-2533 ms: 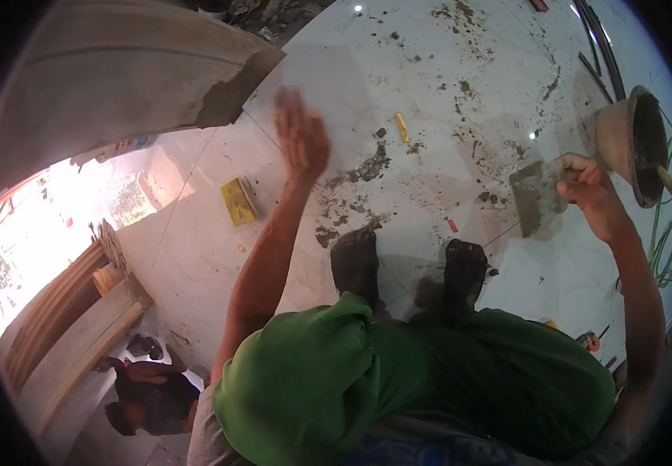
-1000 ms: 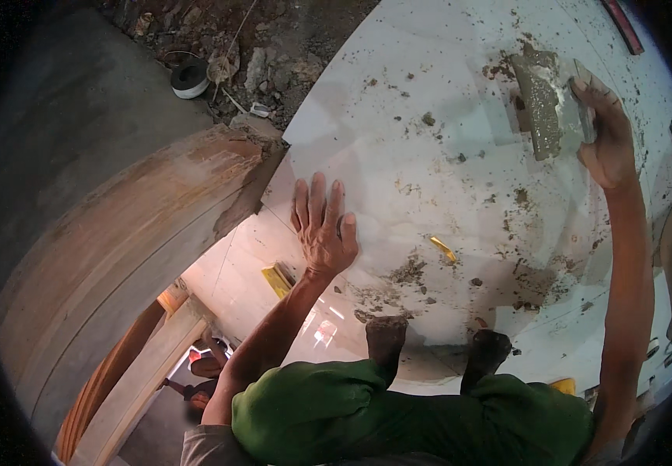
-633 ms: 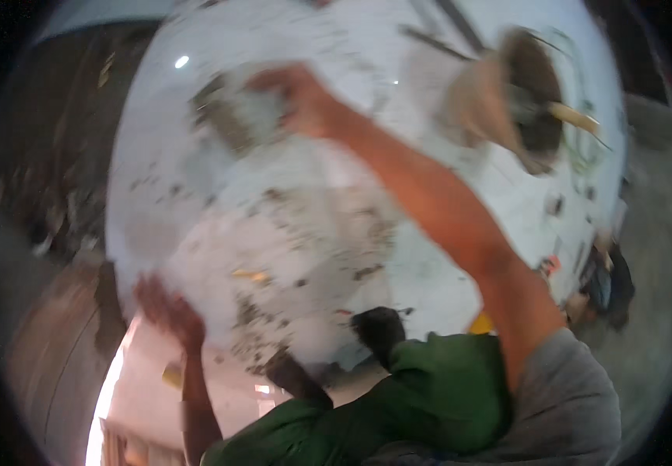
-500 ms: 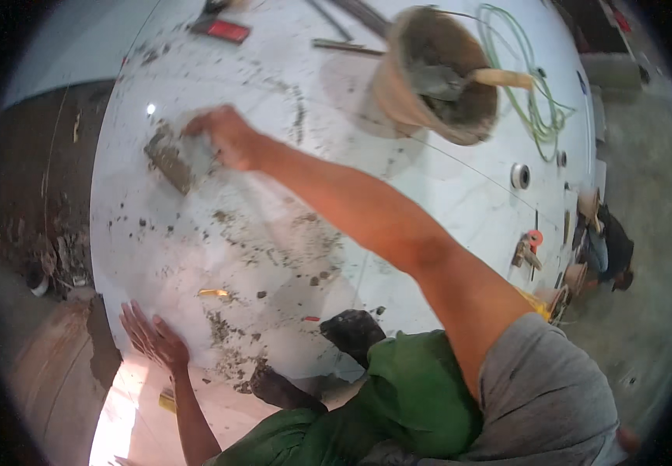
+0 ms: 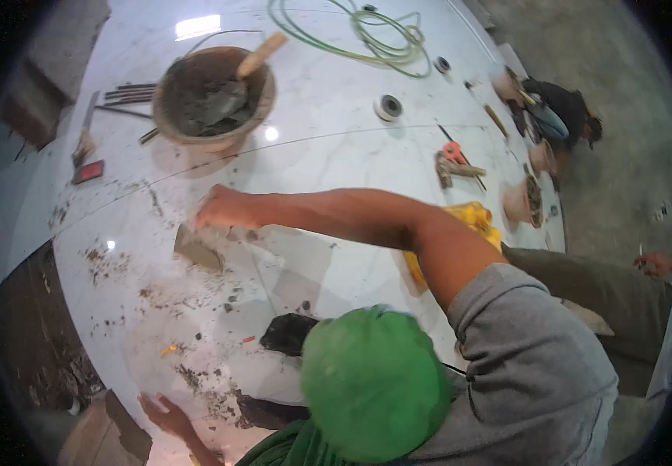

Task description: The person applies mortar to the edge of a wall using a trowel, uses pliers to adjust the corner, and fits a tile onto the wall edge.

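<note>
My right hand is closed around what looks like a flat rectangular trowel smeared with mortar; its handle is hidden by my fingers. The blade rests on the white tile floor among scattered mortar crumbs. Beyond it stands a mortar bucket, with a wooden-handled trowel stuck in its grey mix. My left hand lies on the tiles at the lower left, fingers spread, holding nothing. Near it are a small yellow piece and loose mortar.
A green hose lies coiled at the back. A white spool, a hammer and a yellow bundle sit to the right. Co-workers are at the right. A red-topped tool lies left; bare rough ground borders the tiles.
The view has shifted toward the right, bringing the co-worker's legs and hand into sight. My right hand has drawn the trowel across the tiles toward the right; my left hand stays on the floor.
</note>
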A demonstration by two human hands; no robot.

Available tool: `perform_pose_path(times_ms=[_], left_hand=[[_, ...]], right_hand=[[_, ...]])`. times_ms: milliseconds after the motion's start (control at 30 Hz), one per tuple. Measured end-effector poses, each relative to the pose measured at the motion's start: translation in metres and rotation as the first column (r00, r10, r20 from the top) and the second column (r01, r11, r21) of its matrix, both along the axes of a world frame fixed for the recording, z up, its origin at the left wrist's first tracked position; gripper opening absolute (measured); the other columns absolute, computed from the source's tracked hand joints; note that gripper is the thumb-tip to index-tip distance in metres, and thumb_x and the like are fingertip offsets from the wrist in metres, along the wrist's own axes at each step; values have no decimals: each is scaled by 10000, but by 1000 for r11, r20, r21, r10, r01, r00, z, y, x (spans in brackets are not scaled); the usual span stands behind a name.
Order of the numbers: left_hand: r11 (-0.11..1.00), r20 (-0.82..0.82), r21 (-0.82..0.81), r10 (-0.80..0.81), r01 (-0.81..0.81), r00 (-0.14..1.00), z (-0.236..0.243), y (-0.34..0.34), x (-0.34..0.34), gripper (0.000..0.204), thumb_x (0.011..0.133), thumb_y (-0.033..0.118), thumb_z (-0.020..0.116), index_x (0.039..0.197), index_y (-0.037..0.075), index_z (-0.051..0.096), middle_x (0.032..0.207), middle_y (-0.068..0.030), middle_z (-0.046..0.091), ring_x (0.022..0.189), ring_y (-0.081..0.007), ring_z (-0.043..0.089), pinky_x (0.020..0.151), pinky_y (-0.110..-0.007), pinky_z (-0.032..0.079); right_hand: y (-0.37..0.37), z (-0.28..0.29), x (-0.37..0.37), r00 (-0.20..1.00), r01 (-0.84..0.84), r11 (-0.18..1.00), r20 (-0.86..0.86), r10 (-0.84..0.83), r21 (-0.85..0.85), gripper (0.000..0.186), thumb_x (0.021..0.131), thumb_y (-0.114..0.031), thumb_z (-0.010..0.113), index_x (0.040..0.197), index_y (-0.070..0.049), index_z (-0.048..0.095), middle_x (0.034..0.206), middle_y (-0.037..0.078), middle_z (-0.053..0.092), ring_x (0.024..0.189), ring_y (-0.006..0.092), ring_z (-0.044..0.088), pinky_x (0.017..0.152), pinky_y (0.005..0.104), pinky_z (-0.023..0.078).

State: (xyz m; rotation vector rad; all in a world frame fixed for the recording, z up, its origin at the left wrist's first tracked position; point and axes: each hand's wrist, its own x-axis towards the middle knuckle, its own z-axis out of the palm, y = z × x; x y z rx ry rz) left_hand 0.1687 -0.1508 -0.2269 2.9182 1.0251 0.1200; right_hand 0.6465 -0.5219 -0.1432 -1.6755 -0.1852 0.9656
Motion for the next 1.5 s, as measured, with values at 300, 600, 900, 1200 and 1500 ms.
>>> perform_pose_path(times_ms=[300,600,900,1200,1500], left_hand=[[675,-253,-737,-333,42,908,94,66,45,473,1034,304,594,1324,-68,618,1200,-251,677,1176,-339,641,994,-436,516],[527,-337,-826,-181,-198,924,122,81,104,589,906,405,699,1277,-51,668,1076,-227,726,1016,-321,700,922,-436,542],[524,-208,-823,-638,220,741,320,-27,91,443,945,259,715,1283,-16,632,1071,-225,717,953,-253,718,808,-338,565],[758,-749,-609,-452,-234,485,435,-106,94,514,863,297,664,1259,-31,683,1153,-211,740,995,-358,735,878,-456,580],[859,-600,-511,-363,7,713,530,-216,-7,286,834,336,664,1014,132,753,942,-165,743,939,-338,746,779,-497,590]], right_hand=[[-179,-68,15,459,887,432,-421,-782,165,247,980,-242,596,1120,-51,663,1047,78,708,904,253,680,800,438,561],[-164,3,-153,864,223,557,426,266,-800,912,880,-487,719,1480,112,383,1561,373,316,1424,528,368,1135,529,416],[-155,13,-184,893,-20,497,208,400,-867,1188,823,-590,760,1501,229,230,1597,468,83,1507,619,65,1222,555,288],[-118,139,-144,894,-442,634,-373,249,-635,1073,737,-849,648,1188,123,676,1316,333,629,1194,419,650,1000,501,518],[-131,447,-256,834,-550,717,-332,441,-428,646,857,-446,665,1412,-118,616,1409,220,610,1281,376,592,1100,507,439]])
